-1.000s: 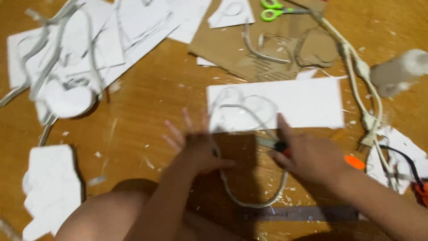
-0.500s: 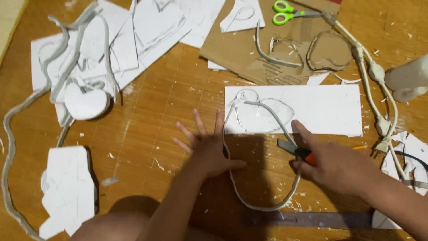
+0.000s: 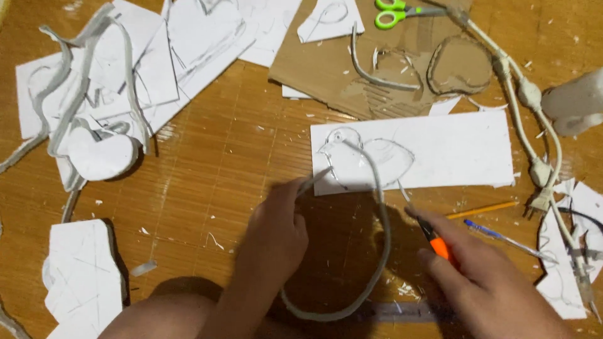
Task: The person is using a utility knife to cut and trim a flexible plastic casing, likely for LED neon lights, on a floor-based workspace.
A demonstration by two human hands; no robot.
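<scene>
Glossy wooden floor [image 3: 207,157], matt white foam sheet [image 3: 452,150], corrugated cardboard [image 3: 326,63]

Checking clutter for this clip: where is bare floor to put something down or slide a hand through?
Bare wood lies between the white foam pile and the sketched foam strip, down to the left hand. Crowded: cardboard up top, white cable and pens at right, foam slab lower left.

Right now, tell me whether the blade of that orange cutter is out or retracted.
Out. A thin metal blade sticks out from the tip of the orange cutter held in the right hand, pointing toward the white foam board.
</scene>
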